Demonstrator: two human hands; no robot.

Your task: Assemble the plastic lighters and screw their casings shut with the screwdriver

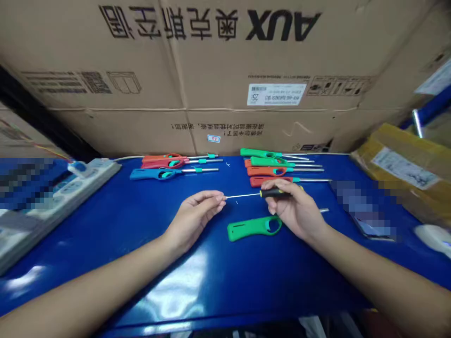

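Screwdriver above green lighter

Right grip: closed around the black handle, shaft pointing at the left grip. Left grip: fingertips pinched on the screwdriver's tip; whether a small part sits there too, cannot tell. Green lighter lies on the blue counter, between the grips, partly covered by the right. Three lighters lie beyond the left grip, more lighters beyond the right.
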